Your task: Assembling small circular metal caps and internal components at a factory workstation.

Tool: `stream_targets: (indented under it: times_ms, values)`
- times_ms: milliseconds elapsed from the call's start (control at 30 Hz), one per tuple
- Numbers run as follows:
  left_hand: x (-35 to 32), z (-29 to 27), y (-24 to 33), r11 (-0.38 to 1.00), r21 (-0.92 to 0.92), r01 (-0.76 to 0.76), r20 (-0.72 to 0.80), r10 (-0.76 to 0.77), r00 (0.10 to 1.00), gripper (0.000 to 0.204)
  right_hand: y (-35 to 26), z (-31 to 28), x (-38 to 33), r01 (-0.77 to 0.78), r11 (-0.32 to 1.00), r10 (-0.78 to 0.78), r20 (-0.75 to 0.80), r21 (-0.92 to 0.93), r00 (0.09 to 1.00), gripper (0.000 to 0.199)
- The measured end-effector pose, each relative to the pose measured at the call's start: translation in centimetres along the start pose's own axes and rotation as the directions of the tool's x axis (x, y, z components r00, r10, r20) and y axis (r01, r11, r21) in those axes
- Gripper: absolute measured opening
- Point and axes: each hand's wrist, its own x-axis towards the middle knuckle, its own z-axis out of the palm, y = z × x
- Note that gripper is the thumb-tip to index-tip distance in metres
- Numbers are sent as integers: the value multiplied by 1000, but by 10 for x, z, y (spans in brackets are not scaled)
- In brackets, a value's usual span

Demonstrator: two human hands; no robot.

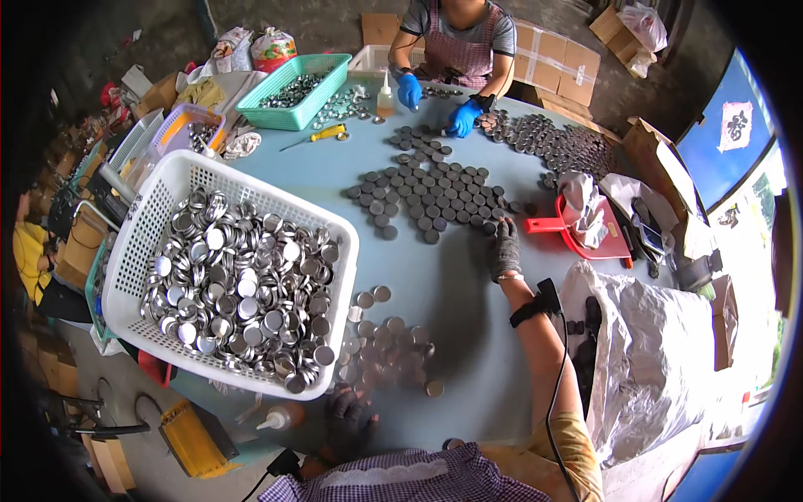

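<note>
My right hand (505,251), in a grey fingerless glove, reaches forward with its fingers stretched out to the right edge of a spread of dark round discs (427,191). The fingertips are at the outermost discs; whether they touch one I cannot tell. My left hand (350,422), in a dark fingerless glove, is low at the table's near edge with its fingers apart and nothing visible in it. Just beyond it lie loose shiny metal caps (386,350), some smeared by motion. Left of these stands a white perforated basket (339,251) heaped with silvery round caps (242,284).
Across the table (468,335), a person in blue gloves (462,119) handles small pieces. A red dustpan (548,225) holding a cloth lies at right, near a white sack (648,360). A green basket (251,109), yellow screwdriver (328,132) and squeeze bottle (385,100) stand farther off.
</note>
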Motion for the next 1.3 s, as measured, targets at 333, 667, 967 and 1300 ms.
stream_targets:
  times_ms: [333, 667, 967, 1300]
  values:
    - [12, 0, 0, 997, -71, -37, 32, 40, 999, 33, 9, 23, 88, -17, 892, 162, 285, -452, 945, 45]
    - [0, 1, 5, 1000, -11, -4, -58, 4, 998, 36, -104, -37, -75, 480, 853, -512, 147, 204, 846, 32]
    - [-1, 1, 10, 1000, -17, -7, -122, 5, 993, 35, -206, -50, -127, 545, 770, -638, 359, 334, 681, 45]
    - [-6, 2, 4, 1000, -23, 2, -213, -7, 977, 31, -177, -63, -107, 411, 906, -391, 566, 99, 726, 38]
